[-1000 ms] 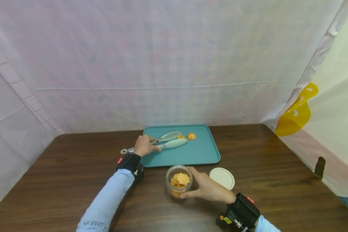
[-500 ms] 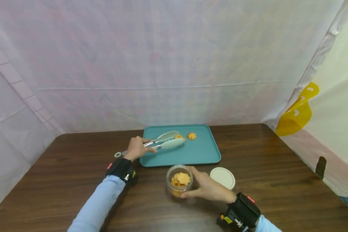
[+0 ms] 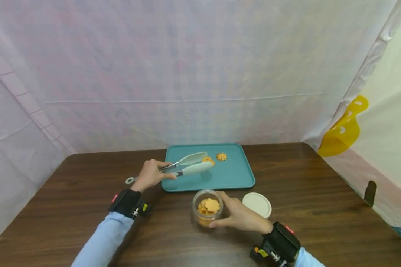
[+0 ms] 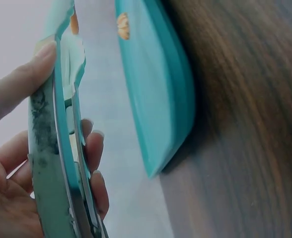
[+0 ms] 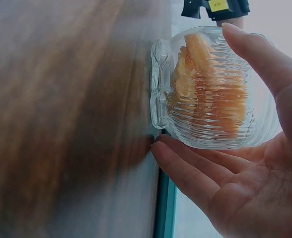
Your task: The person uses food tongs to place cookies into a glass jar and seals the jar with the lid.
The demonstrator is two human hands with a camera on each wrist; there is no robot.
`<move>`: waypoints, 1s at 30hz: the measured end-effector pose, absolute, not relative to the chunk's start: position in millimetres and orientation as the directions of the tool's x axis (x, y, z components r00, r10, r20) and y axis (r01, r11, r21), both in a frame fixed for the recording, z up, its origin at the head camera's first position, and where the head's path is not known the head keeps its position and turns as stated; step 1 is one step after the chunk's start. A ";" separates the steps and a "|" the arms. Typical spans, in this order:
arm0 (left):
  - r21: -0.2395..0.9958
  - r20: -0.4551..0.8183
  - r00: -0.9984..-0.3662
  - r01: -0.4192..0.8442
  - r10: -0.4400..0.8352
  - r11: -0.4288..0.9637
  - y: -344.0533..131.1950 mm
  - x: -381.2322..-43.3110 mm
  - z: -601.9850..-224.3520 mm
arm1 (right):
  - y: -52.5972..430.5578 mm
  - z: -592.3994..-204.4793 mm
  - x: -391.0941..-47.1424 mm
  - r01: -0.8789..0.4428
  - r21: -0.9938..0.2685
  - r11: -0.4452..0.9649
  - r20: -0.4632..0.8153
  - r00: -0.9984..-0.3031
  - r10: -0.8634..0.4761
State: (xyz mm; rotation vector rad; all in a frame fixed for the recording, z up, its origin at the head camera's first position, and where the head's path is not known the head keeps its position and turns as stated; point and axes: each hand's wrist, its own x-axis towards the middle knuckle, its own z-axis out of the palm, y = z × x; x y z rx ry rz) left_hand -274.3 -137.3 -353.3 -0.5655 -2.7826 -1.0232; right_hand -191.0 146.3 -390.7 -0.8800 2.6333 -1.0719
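Note:
My left hand (image 3: 150, 175) grips mint-green and metal tongs (image 3: 195, 168), held above the left part of a teal tray (image 3: 232, 177). Between the tong tips is a golden cookie (image 3: 208, 160), partly hidden by them; the left wrist view has it off the tray. Another cookie (image 3: 222, 157), flower-shaped, lies on the tray. In front of the tray, my right hand (image 3: 238, 216) holds a ribbed glass jar (image 5: 215, 136) by its side, thumb and fingers around it. Upright and uncovered, the jar contains several cookies (image 3: 210, 205).
A round white lid (image 3: 257, 204) lies flat on the brown wooden table (image 3: 320, 207), right of the jar and just beyond my right hand. Behind the table's back edge hangs a pale cloth (image 3: 187, 74).
My left hand has drawn back to the left with the tongs. The cookie between their tips now shows more. My right hand and the jar stay put.

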 end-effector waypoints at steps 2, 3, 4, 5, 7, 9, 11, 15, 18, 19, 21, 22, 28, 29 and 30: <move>0.603 0.243 -0.912 0.409 0.330 0.685 -139.6 -270.8 -351.9 | 146.5 -390.7 -191.1 -0.458 -0.682 0.570 0.064 -0.814 -0.578; 0.603 0.245 -0.906 0.421 0.345 0.677 -140.9 -269.3 -351.3 | 146.6 -390.6 -191.1 -0.458 -0.683 0.570 0.063 -0.813 -0.578; 0.599 0.250 -0.900 0.434 0.358 0.673 -142.1 -268.0 -350.6 | 146.7 -390.7 -191.2 -0.460 -0.682 0.569 0.064 -0.813 -0.579; 0.594 0.258 -0.891 0.451 0.373 0.666 -143.5 -266.5 -349.9 | 146.8 -390.6 -191.2 -0.461 -0.682 0.568 0.066 -0.812 -0.580; 0.595 0.261 -0.880 0.470 0.396 0.652 -145.5 -263.3 -348.2 | 147.0 -390.7 -191.2 -0.465 -0.681 0.565 0.069 -0.810 -0.582; 0.602 0.256 -0.875 0.478 0.412 0.640 -147.5 -259.9 -346.0 | 147.1 -390.8 -191.1 -0.466 -0.682 0.563 0.070 -0.809 -0.584; 0.610 0.256 -0.868 0.486 0.425 0.626 -149.4 -256.3 -344.0 | 147.0 -390.9 -191.0 -0.466 -0.683 0.563 0.071 -0.809 -0.584; 0.610 0.268 -0.852 0.511 0.449 0.605 -153.2 -250.8 -340.5 | 146.7 -390.7 -190.8 -0.464 -0.681 0.567 0.065 -0.810 -0.583; 0.598 0.277 -0.841 0.530 0.465 0.601 -156.7 -248.0 -339.0 | 146.4 -390.7 -190.9 -0.463 -0.680 0.568 0.063 -0.809 -0.585; 0.596 0.277 -0.839 0.533 0.468 0.601 -158.0 -247.5 -338.6 | 146.3 -390.7 -190.9 -0.464 -0.680 0.567 0.063 -0.808 -0.585; 0.596 0.276 -0.837 0.535 0.474 0.599 -160.6 -246.1 -337.6 | 146.3 -390.8 -191.0 -0.464 -0.680 0.568 0.063 -0.809 -0.585; 0.597 0.275 -0.834 0.537 0.478 0.596 -162.1 -245.6 -337.4 | 146.3 -390.9 -191.1 -0.465 -0.680 0.567 0.064 -0.809 -0.585; 0.603 0.286 -0.809 0.568 0.513 0.560 -168.0 -242.1 -335.8 | 146.1 -391.5 -191.5 -0.488 -0.659 0.572 0.092 -0.807 -0.583; 0.605 0.284 -0.807 0.570 0.518 0.556 -168.4 -241.4 -335.5 | 146.0 -391.5 -191.5 -0.493 -0.656 0.572 0.098 -0.807 -0.583; 0.609 0.279 -0.805 0.569 0.523 0.552 -169.0 -240.6 -334.8 | 146.0 -391.5 -191.5 -0.496 -0.654 0.571 0.101 -0.805 -0.584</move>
